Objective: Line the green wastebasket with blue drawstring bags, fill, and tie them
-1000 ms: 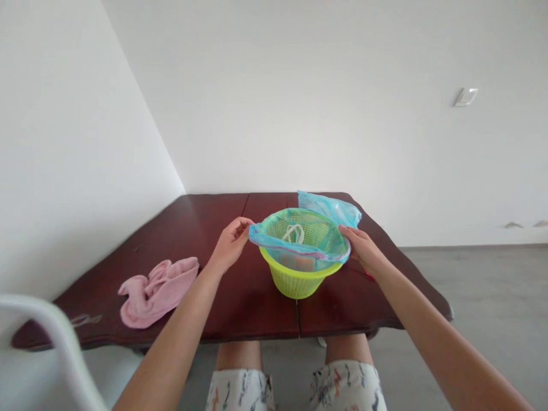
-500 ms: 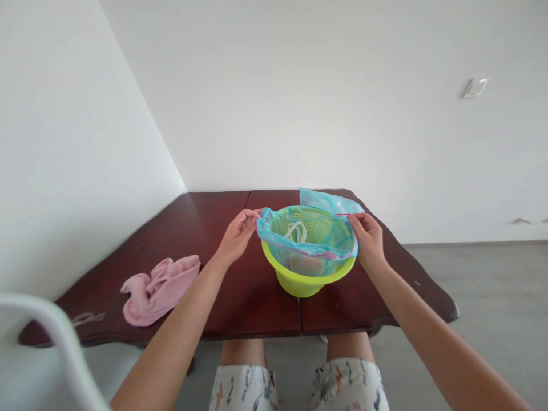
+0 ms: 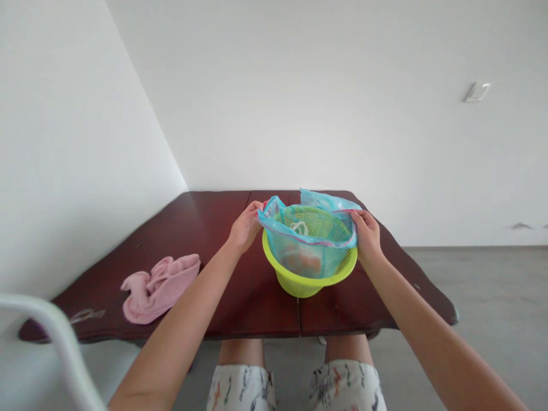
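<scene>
A thin blue see-through plastic bag (image 3: pixel 338 255) with a pink drawstring hangs inside a yellow-green plastic basket (image 3: pixel 299 286) on the table. My left hand (image 3: pixel 247 226) pinches the bag's left edge, by the pink string. On the other side, my right hand (image 3: pixel 366 231) grips the right edge of the bag's mouth. Between them the mouth is stretched wide, its near edge raised above the basket rim. Through the film show a white loop (image 3: pixel 299 228) and a pale orange-pink thing whose kind I cannot make out.
The dark red wooden table (image 3: pixel 205 217) stands against white walls. To the left lies a crumpled pink cloth (image 3: pixel 160 288), with a clear strip (image 3: pixel 88 315) near the table's edge. Another piece of blue plastic (image 3: pixel 327 200) lies behind the basket. A white curved bar (image 3: pixel 55 331) is at lower left.
My left hand has moved slightly up with its edge of the bag. The near edge of the bag's mouth is lifted higher and pulled tauter. The basket stays in place.
</scene>
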`<control>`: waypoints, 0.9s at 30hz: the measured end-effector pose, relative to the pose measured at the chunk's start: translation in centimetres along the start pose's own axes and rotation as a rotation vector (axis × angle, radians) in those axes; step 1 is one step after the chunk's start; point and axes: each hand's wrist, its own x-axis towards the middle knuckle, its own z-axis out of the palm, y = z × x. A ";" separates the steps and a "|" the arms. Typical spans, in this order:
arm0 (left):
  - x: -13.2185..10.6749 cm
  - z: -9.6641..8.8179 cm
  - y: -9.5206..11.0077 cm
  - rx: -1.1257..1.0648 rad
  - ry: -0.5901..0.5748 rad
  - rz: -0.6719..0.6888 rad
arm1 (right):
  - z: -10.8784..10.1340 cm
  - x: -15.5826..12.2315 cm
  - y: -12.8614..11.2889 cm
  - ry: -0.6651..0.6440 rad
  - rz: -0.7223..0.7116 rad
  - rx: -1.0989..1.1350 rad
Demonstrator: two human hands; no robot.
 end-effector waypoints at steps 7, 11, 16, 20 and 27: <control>2.3 -0.3 -1.0 -0.035 0.018 0.046 | 1.4 0.5 -0.9 -0.056 0.004 0.076; 4.7 -1.0 -2.1 -0.035 0.052 0.071 | 2.5 1.1 -0.6 -0.103 0.022 0.101; 6.6 -1.4 -3.3 0.012 0.094 0.098 | 3.1 2.3 0.2 -0.161 0.047 0.153; 7.0 -1.4 -3.1 0.066 0.147 0.121 | 3.0 2.8 0.0 -0.222 0.083 0.229; 4.0 -3.1 1.7 0.340 0.141 0.049 | -0.1 2.1 -3.2 -0.235 0.096 0.288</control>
